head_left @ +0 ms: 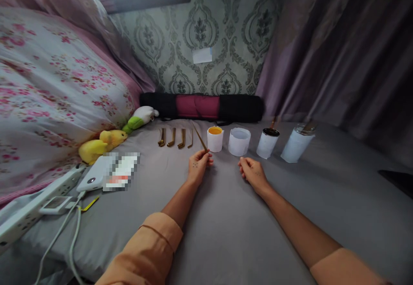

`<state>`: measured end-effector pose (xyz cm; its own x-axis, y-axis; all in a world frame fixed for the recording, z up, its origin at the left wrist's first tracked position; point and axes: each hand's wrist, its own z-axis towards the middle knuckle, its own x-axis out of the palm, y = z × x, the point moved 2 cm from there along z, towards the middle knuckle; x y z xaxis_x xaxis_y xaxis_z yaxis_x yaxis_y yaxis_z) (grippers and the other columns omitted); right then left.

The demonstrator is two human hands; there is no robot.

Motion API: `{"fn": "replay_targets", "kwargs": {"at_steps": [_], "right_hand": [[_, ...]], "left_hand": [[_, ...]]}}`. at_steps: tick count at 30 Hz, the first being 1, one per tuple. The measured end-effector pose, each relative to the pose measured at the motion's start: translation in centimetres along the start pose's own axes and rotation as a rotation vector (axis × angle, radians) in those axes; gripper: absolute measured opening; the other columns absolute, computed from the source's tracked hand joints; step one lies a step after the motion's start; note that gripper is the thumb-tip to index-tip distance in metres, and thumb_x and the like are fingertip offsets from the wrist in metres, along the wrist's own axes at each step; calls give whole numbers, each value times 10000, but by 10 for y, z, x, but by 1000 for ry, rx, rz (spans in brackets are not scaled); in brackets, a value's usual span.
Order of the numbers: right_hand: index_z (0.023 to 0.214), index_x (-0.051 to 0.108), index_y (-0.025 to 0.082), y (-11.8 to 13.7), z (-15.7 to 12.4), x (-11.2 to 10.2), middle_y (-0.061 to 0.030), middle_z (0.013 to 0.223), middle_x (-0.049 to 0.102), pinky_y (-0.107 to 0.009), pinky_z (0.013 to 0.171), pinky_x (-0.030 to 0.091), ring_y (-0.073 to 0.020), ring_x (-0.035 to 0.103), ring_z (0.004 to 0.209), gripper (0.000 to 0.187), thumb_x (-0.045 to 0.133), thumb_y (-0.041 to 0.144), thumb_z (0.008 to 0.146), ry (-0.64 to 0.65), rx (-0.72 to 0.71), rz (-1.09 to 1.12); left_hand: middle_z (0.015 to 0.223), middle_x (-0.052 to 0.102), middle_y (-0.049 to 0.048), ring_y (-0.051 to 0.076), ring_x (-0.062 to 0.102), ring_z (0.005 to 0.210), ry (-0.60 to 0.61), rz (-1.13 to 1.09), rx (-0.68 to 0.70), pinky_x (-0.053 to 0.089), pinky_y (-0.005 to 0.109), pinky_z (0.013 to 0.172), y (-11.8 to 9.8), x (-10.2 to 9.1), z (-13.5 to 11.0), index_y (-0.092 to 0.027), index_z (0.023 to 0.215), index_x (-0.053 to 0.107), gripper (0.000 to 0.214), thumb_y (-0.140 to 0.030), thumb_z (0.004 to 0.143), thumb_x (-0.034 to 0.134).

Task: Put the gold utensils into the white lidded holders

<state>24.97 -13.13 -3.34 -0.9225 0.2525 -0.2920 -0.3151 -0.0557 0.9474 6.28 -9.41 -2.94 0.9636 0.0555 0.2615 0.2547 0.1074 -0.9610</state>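
Note:
My left hand (199, 166) pinches the lower end of a thin brown stick (200, 138), which slants up and away to the left. Just behind that hand stands a white-wrapped cup of orange-yellow contents (214, 142). My right hand (253, 173) is closed, its fingers curled in front of a white-wrapped, wide cup (239, 143); whether anything is inside the fingers is hidden. To the left lie several small groups of thin brown bent pieces (172, 137), in a row on the grey sheet (222, 233).
Right of the cups stand a wrapped jar with dark contents (268, 144) and a wrapped glass jar (297, 145), each with sticks in it. A black-and-maroon roll (200, 106) lies along the wall. Leftward are plush toys (97, 147), a white power bank (98, 175) and a power strip (41, 203).

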Motion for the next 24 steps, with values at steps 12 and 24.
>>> {"fn": "replay_targets", "kwargs": {"at_steps": [12, 24], "right_hand": [[717, 566, 146, 1, -1, -1, 4, 539, 510, -176, 342, 303, -65, 438, 381, 373, 439, 495, 754, 29, -21, 55], [790, 581, 137, 6, -4, -2, -13, 601, 540, -186, 340, 310, -72, 444, 404, 381, 457, 494, 740, 25, -39, 107]], "left_hand": [[787, 624, 54, 95, 562, 582, 69, 324, 234, 450, 197, 488, -1, 3, -9, -134, 975, 623, 285, -280, 757, 511], [938, 638, 57, 133, 580, 821, 209, 669, 610, 451, 231, 720, -2, 9, -17, -195, 986, 629, 247, -221, 826, 442]]}}
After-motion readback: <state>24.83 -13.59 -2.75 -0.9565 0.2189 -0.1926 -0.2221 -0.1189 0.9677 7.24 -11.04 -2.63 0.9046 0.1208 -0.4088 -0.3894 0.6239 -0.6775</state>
